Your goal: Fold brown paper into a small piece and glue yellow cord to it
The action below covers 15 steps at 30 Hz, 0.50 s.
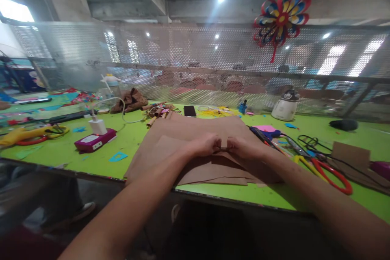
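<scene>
Large sheets of brown paper [179,130] lie stacked on the green table in front of me. Over their middle, my left hand [210,145] and my right hand [239,147] face each other with fingers curled into a pinch. A short, narrow brown paper roll [224,149] spans the small gap between them, and both hands grip it. Most of it is hidden by the fingers. Whether it joins the sheet beneath cannot be made out.
Right of the paper are red-and-yellow-handled scissors [332,176], a black cable and brown cardboard [350,156]. Paper rolls [158,111] and a phone [189,111] lie behind. A purple power strip [96,140] is at left. A white bottle [285,105] stands near the mesh partition [198,53].
</scene>
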Each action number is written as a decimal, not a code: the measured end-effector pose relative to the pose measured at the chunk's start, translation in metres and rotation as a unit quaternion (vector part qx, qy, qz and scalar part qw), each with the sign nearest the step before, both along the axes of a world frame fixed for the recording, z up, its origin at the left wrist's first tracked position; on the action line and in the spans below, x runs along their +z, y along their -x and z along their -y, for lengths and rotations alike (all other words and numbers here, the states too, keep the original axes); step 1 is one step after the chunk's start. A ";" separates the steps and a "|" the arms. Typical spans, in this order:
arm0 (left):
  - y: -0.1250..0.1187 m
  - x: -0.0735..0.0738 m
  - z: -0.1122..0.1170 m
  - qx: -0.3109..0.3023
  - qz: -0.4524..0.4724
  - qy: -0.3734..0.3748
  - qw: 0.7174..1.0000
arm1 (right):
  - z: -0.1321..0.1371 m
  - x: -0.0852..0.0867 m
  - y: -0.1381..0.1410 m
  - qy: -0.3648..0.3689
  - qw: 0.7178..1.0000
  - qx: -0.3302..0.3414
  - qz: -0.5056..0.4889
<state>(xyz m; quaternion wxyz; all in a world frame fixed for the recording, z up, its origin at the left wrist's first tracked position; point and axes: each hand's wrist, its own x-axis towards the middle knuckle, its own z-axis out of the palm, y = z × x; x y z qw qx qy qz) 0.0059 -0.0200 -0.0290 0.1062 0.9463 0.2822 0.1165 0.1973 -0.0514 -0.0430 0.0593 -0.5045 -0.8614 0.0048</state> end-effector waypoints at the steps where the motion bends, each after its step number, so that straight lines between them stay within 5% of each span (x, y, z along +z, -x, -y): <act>1: 0.000 0.001 0.001 0.003 -0.005 0.004 1.000 | 0.001 -0.002 -0.003 -0.002 1.000 0.002 -0.016; 15: 0.004 0.004 0.002 0.000 -0.016 -0.002 1.000 | 0.024 0.010 -0.016 -0.009 0.999 0.000 -0.032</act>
